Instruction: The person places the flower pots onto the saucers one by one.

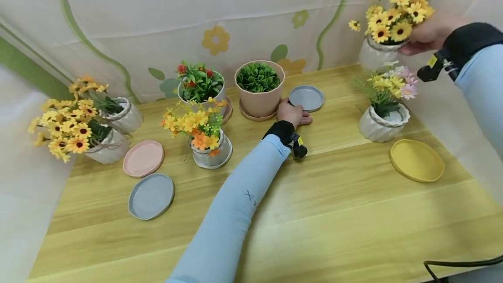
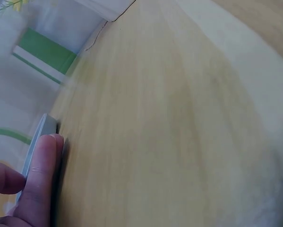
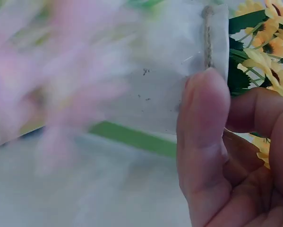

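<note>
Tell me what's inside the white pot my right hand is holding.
Yellow flowers with dark centres and green leaves rise from the white pot in your right hand. The plants and the pot's wall hide whatever lies deeper inside.

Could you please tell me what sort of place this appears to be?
It is probably an indoor tabletop set up with artificial-looking plants, though I cannot tell whether it is a home or a studio. The wood-grain table, flower-printed backdrop and raised pot of yellow flowers suggest it.
</note>
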Demonstrator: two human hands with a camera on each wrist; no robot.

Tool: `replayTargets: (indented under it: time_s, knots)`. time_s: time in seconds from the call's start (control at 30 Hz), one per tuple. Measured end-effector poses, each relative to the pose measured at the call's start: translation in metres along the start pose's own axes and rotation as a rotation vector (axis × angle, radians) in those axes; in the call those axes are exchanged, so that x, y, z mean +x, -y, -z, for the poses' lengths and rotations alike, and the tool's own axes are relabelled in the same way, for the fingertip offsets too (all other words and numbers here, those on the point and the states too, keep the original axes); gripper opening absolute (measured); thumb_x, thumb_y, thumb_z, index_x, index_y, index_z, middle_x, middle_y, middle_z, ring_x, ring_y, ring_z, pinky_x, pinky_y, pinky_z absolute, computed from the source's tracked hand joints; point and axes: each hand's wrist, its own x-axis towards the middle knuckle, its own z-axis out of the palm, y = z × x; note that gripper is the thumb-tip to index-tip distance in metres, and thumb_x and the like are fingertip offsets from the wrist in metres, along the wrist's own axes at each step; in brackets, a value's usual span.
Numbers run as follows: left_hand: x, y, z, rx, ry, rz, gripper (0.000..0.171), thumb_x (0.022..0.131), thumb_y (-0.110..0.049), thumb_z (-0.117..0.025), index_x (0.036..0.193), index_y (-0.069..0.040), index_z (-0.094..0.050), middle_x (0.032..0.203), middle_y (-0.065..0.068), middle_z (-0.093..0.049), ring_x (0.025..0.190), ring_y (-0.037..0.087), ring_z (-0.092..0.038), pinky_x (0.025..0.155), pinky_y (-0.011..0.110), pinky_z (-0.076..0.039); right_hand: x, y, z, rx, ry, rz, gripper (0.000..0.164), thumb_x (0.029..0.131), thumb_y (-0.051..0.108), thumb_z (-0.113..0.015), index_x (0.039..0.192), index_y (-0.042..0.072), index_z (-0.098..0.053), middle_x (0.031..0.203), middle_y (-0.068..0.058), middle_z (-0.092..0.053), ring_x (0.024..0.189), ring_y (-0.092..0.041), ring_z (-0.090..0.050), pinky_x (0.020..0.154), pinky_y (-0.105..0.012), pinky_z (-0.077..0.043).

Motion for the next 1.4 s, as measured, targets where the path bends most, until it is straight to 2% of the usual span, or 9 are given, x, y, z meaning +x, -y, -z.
replayTargets:
  time_s: [0.2,0.37,0.5,0.6,0.9,1.0,1.17,1.27,1.4]
  knots:
    - [0.002,0.002,-0.001,-0.009,-0.002,-0.011,0.051,0.102,-0.002,-0.05,0.151,-0.014,-0.04,0.086,0.02,-0.072,0.075,0.032,-0.073,0.061,0.033,-0.061,-0.005,0.029,-0.03,-0.007,-0.036,0.059,0.034,0.1,0.004,-0.051,0.076,0.019,-0.068,0.072,-0.006,-0.068,0.063,-0.018,-0.069,0.063,-0.03,-0.06]
    - [0.016,0.008,-0.002,-0.029,0.027,-0.03,0.053,0.101,-0.001,-0.05,0.151,-0.015,-0.04,0.08,0.018,-0.072,0.065,0.028,-0.072,0.057,0.031,-0.06,0.002,0.041,-0.063,0.056,0.018,0.034,0.029,0.099,0.0,-0.047,0.079,0.012,-0.064,0.071,-0.01,-0.069,0.063,-0.018,-0.07,0.065,-0.029,-0.06]
    - [0.026,0.012,-0.004,-0.063,0.054,-0.018,0.056,0.1,0.0,-0.051,0.153,-0.016,-0.037,0.075,0.016,-0.071,0.059,0.026,-0.071,0.054,0.032,-0.06,0.014,0.042,-0.092,0.077,0.089,0.001,0.011,0.1,0.003,-0.047,0.105,0.009,-0.056,0.071,-0.011,-0.068,0.061,-0.018,-0.069,0.064,-0.029,-0.06]
    - [0.031,0.014,-0.005,-0.083,0.056,-0.004,0.057,0.1,0.0,-0.051,0.153,-0.017,-0.037,0.073,0.015,-0.07,0.058,0.026,-0.07,0.053,0.032,-0.06,0.022,0.039,-0.115,0.059,0.081,-0.02,0.021,0.101,0.004,-0.047,0.122,0.007,-0.045,0.07,-0.01,-0.067,0.061,-0.016,-0.068,0.064,-0.028,-0.06]
    - [0.033,0.013,-0.008,-0.09,0.051,0.023,0.054,0.102,-0.004,-0.052,0.152,-0.018,-0.039,0.074,0.016,-0.07,0.059,0.027,-0.07,0.054,0.034,-0.06,0.036,0.019,-0.162,-0.036,0.006,-0.038,0.007,0.1,0.0,-0.044,0.1,-0.003,-0.05,0.066,-0.009,-0.065,0.056,-0.013,-0.066,0.063,-0.026,-0.059]
    - [0.032,0.012,-0.009,-0.098,0.051,0.039,0.055,0.102,-0.004,-0.053,0.153,-0.019,-0.037,0.074,0.016,-0.07,0.058,0.025,-0.07,0.053,0.034,-0.06,0.038,0.014,-0.169,-0.05,-0.001,-0.036,0.012,0.099,-0.001,-0.046,0.11,-0.006,-0.049,0.065,-0.009,-0.065,0.055,-0.013,-0.066,0.062,-0.026,-0.059]
    - [0.019,0.008,-0.009,-0.085,0.041,0.018,0.055,0.102,-0.004,-0.052,0.153,-0.016,-0.037,0.081,0.018,-0.072,0.066,0.028,-0.072,0.058,0.034,-0.06,0.042,0.01,-0.172,-0.049,-0.008,-0.04,0.04,0.099,-0.001,-0.047,0.137,-0.008,-0.036,0.065,-0.009,-0.065,0.054,-0.013,-0.066,0.061,-0.026,-0.06]
    - [0.006,0.002,-0.008,-0.081,0.03,-0.003,0.055,0.103,-0.003,-0.051,0.154,-0.013,-0.035,0.089,0.023,-0.071,0.076,0.034,-0.072,0.065,0.038,-0.061,0.045,0.006,-0.173,-0.043,-0.007,-0.051,0.029,0.099,-0.003,-0.046,0.127,-0.008,-0.041,0.064,-0.01,-0.065,0.053,-0.014,-0.066,0.06,-0.026,-0.06]
    - [0.01,0.004,-0.007,-0.087,0.038,0.005,0.055,0.102,-0.003,-0.051,0.154,-0.014,-0.036,0.086,0.022,-0.072,0.072,0.033,-0.072,0.063,0.037,-0.061,0.048,0.001,-0.175,-0.039,0.008,-0.067,0.004,0.098,-0.004,-0.044,0.1,-0.004,-0.048,0.062,-0.011,-0.064,0.052,-0.014,-0.066,0.059,-0.026,-0.059]
